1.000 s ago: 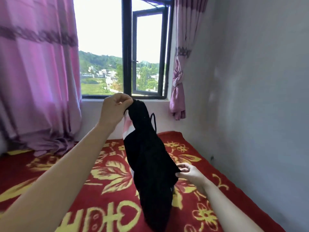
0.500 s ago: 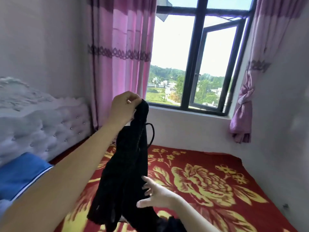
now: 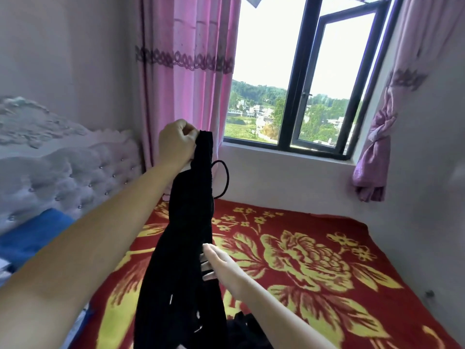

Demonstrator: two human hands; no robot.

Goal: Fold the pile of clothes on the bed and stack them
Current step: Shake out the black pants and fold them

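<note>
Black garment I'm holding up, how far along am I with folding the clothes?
Done: no folded stack shows on the red blanket. In hand: your left hand grips the black garment by its top, letting it hang unfolded, while your right hand touches it lower down with straight fingers. Left: folding this piece, plus the dark clothes lying at the blanket's near edge.

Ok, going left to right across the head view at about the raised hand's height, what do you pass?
From the left: tufted headboard → left hand, gripping the top of the black garment → window → tied-back curtain.
</note>
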